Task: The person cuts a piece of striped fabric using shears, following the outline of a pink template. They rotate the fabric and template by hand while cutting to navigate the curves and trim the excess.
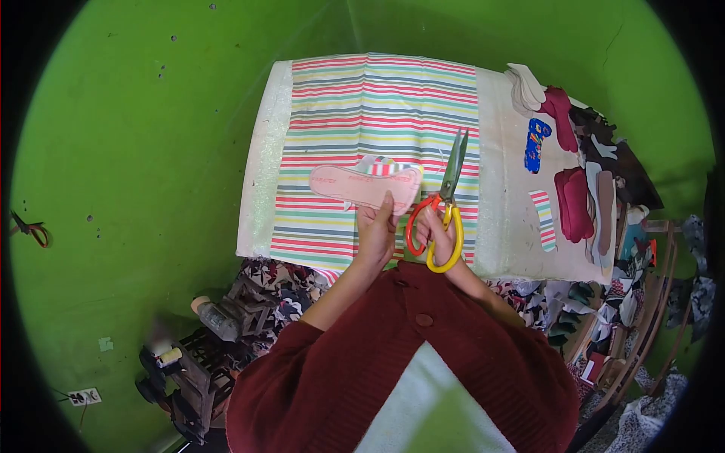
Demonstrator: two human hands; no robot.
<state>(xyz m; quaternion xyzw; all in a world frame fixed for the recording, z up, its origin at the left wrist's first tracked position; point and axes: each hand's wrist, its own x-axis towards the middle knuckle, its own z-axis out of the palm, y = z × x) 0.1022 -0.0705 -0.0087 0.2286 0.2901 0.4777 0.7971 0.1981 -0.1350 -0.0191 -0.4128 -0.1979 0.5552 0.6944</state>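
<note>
Scissors (448, 187) are standing out from my right hand (439, 234), which is gripping them by their orange-red loop and yellow loop, and the dark blades are pointing away from me with their tips slightly apart. My left hand (379, 230) is pinching a pink sole shape (355, 189) by its near edge, the thumb lying on the upper face and the fingers curling underneath. I am holding this sole shape over a striped cloth (325, 113), just to the left of the scissors, and red lettering is running across its face. A striped fabric piece (387, 169) is showing behind its far edge, probably backing it, though the pink surface is hiding most of that from me.

The striped cloth is covering much of a pale worktable (498, 189). Toward the table's right side, a small striped cut-out (542, 219) is lying beside some maroon pieces (574, 204), and a blue patterned piece (535, 145) is resting farther up. White sole shapes (526, 84) are overlapping near the far right corner. Another pair of scissors (28, 226) is hanging on the green wall (136, 151) to my left.
</note>
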